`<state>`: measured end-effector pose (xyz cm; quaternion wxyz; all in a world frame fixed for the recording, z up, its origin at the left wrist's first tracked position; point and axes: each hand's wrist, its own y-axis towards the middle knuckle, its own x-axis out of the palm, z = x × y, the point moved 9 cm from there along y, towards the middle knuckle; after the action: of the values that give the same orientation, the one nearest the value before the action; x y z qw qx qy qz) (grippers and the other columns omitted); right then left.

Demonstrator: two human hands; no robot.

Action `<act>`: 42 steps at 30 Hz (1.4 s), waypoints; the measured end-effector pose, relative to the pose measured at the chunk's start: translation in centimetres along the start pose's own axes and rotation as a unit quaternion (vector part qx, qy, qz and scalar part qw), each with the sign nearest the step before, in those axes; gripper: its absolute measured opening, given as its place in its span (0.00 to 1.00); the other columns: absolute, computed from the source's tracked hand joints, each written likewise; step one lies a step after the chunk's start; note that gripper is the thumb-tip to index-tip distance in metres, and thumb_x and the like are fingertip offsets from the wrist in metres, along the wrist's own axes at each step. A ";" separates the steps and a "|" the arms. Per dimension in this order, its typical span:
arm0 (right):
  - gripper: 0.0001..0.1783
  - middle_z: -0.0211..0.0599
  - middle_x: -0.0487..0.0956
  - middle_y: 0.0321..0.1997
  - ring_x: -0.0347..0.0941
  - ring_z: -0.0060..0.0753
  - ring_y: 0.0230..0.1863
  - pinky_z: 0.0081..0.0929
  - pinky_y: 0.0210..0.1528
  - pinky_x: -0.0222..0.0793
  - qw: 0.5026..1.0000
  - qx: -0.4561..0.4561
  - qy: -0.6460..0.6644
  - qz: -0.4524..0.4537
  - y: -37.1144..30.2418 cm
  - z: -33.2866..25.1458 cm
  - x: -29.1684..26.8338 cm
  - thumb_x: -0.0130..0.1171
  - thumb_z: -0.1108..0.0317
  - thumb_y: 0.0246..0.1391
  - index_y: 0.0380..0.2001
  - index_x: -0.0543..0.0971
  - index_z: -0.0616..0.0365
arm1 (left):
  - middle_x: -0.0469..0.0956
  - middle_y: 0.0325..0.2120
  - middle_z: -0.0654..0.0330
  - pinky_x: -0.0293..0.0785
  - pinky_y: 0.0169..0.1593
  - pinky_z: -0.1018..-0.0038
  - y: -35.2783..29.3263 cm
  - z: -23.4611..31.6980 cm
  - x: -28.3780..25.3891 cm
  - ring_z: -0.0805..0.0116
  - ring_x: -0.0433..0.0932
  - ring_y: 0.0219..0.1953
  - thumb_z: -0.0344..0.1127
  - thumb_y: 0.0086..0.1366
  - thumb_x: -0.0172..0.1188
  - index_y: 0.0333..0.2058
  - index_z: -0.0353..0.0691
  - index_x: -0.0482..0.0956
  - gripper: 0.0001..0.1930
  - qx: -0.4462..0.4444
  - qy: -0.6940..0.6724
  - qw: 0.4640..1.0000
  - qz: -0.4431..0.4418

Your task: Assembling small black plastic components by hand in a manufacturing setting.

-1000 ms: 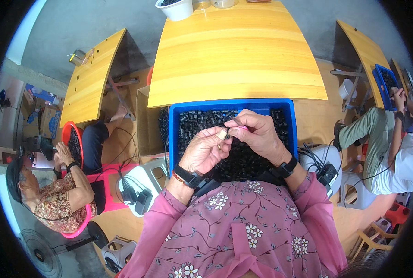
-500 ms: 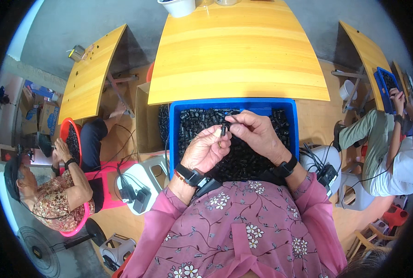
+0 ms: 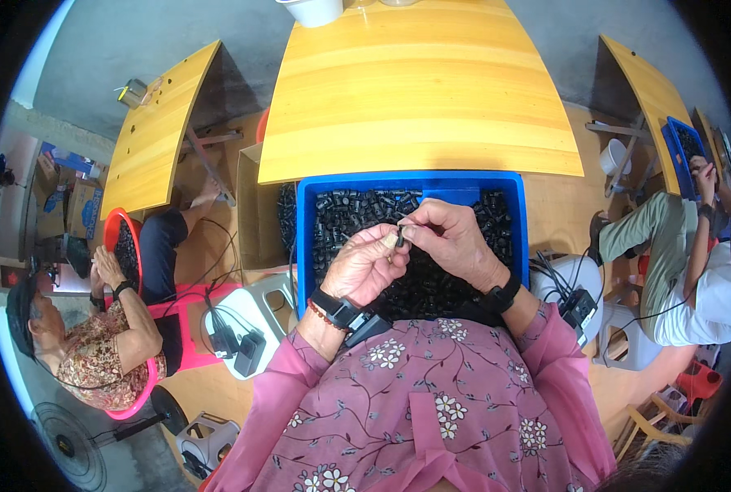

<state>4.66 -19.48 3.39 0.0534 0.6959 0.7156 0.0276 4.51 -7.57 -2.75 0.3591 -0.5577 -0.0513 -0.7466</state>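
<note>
A small black plastic part (image 3: 400, 238) is pinched between my two hands, above a blue bin (image 3: 304, 246). My left hand (image 3: 364, 264) is closed on it with thumb and fingertips, and something pale covers a fingertip there. Thumb and forefinger of my right hand (image 3: 451, 244) are pressed together at the part's upper end; whether they hold a separate piece I cannot make out. Loose black cylindrical parts (image 3: 349, 205) fill the bin below both hands. Dark straps circle both my wrists.
A yellow wooden table (image 3: 415, 98) stands beyond the bin, a white tub (image 3: 312, 11) at its far edge. Cables and devices lie on a white stool (image 3: 247, 328) at left and another stool (image 3: 566, 287) at right. One person (image 3: 107, 353) sits at left, another (image 3: 693, 287) at right.
My right fingertips have come down and closed in on the part in my left hand. The thin dark piece that showed between the right fingers is now hidden.
</note>
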 end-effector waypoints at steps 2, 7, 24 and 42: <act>0.06 0.30 0.78 0.28 0.72 0.17 0.30 0.19 0.33 0.69 1.000 -0.018 -0.009 0.001 0.1 0.0 -0.2 0.63 0.73 0.56 0.33 0.80 0.65 | 0.79 0.32 0.58 0.76 0.36 0.79 0.0 0.0 0.2 0.72 0.78 0.32 0.30 0.69 0.57 0.40 0.36 0.77 0.05 -0.011 -0.016 1.000 -0.015; 0.08 0.35 0.78 0.30 0.73 0.24 0.29 0.22 0.34 0.69 1.000 -0.012 -0.026 -0.001 0.3 -0.2 -0.5 0.60 0.72 0.59 0.39 0.81 0.65 | 0.78 0.34 0.57 0.73 0.33 0.81 0.1 0.4 -0.3 0.72 0.74 0.32 0.29 0.68 0.57 0.42 0.34 0.76 0.07 0.007 -0.068 0.998 -0.016; 0.11 0.40 0.73 0.30 0.75 0.40 0.29 0.31 0.32 0.72 0.963 -0.186 -0.193 -0.025 -0.7 -2.8 1.5 0.60 0.73 0.57 0.43 0.80 0.62 | 0.79 0.35 0.57 0.76 0.38 0.77 -0.1 0.9 -1.4 0.70 0.76 0.34 0.25 0.66 0.57 0.42 0.32 0.75 0.07 0.049 -0.075 0.996 -0.002; 0.10 0.40 0.74 0.30 0.75 0.40 0.30 0.30 0.34 0.73 0.967 -0.187 -0.171 -0.022 -0.8 -2.0 1.6 0.58 0.71 0.59 0.43 0.80 0.62 | 0.78 0.32 0.60 0.73 0.36 0.77 -0.2 1.0 -1.0 0.72 0.75 0.32 0.28 0.67 0.57 0.41 0.36 0.77 0.05 0.064 -0.039 0.997 0.018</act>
<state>3.62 -17.89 5.18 0.3044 0.6521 0.6932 0.0405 5.28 -6.41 -3.21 0.4048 -0.5632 -0.1026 -0.7130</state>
